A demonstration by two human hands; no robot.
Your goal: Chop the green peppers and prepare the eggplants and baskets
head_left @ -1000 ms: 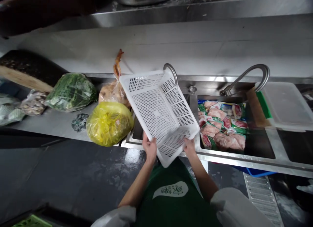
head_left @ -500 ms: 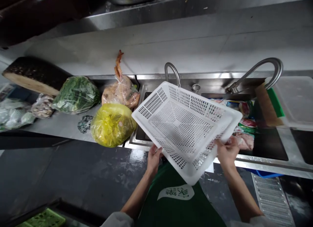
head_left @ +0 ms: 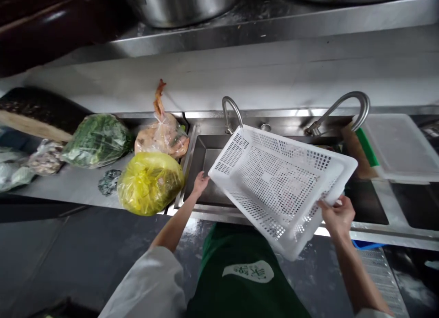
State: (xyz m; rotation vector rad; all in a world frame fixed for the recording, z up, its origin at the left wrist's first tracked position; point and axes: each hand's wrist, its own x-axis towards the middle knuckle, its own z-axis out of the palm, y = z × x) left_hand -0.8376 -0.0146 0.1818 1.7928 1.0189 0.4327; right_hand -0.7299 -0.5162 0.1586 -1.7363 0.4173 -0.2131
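A white perforated plastic basket [head_left: 267, 176] hangs tilted over the double sink, covering much of both basins. My right hand [head_left: 338, 214] is closed on its right end, with the fingers round the rim. At the basket's left corner is my left hand [head_left: 201, 183], its fingers apart; whether the fingertips touch the corner I cannot tell. The left sink basin [head_left: 206, 190] shows below and beside that hand. The basket hides most of the right basin [head_left: 366, 201] and what lies in it.
Two curved taps, a left one [head_left: 232, 108] and a right one [head_left: 343, 103], rise behind the basket. To the left lie a yellow bag [head_left: 151, 183], bagged poultry [head_left: 163, 137] and bagged greens [head_left: 98, 140]. A translucent lidded box [head_left: 399, 144] stands right; a pot [head_left: 185, 5] sits on the overhead shelf.
The basket has shifted right, over the packets in the right basin. My left hand has left the near rim and moved to the left corner. My right hand still holds the right end.
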